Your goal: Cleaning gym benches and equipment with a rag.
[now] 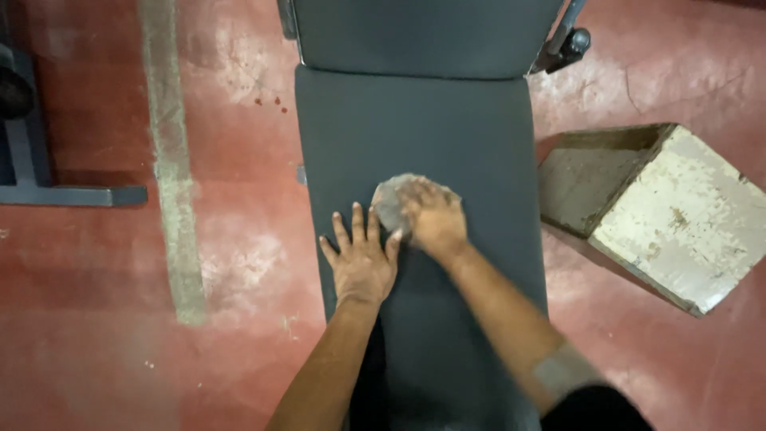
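Wiping bench pad [415, 136] | our right hand [433, 217] presses grey cloth [388, 201] mid-pad, fingers curled over it | left hand [361, 259] flat, fingers spread, empty | we judge it midway; upper pad seemingly unwiped

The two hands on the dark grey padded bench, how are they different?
The left hand lies flat with its fingers spread, and nothing shows under it; the right hand presses on a crumpled grey cloth. The left hand sits nearer the person and closer to the bench's left edge; the right hand is farther up the dark grey padded bench, near its middle. Both are bare, palm down on the bench.
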